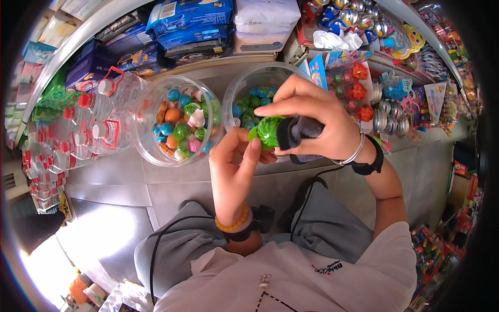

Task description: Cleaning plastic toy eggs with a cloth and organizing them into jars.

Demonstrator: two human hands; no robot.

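Green ball (268,131) is sitting between the two hands, over the near side of the right tub (235,83). Left hand (231,171) is curling partly closed, thumb and fingertips pinching at the ball's left side and a lime flap (253,133) there; how flap and ball are joining, I cannot tell. Right hand (330,125) is arching half open, holding a bunched dark cloth (299,131) inside its curve, index finger reaching over the ball's far side. Cloth is pressing against the ball's right side; the left pinch is probably steadying the ball against that push. How firmly either hand is gripping, I cannot tell.

Left tub (142,127) is standing just beside the right one, holding mixed small balls (182,131); blue-green ones are showing in the right tub. Both are standing open-topped on the floor (106,177), far side of the knees, likely for easy reach. Bottles (110,87) are crowding the far left; packs (189,23) are lining the far shelf, presumably leaving the aisle for sitting.
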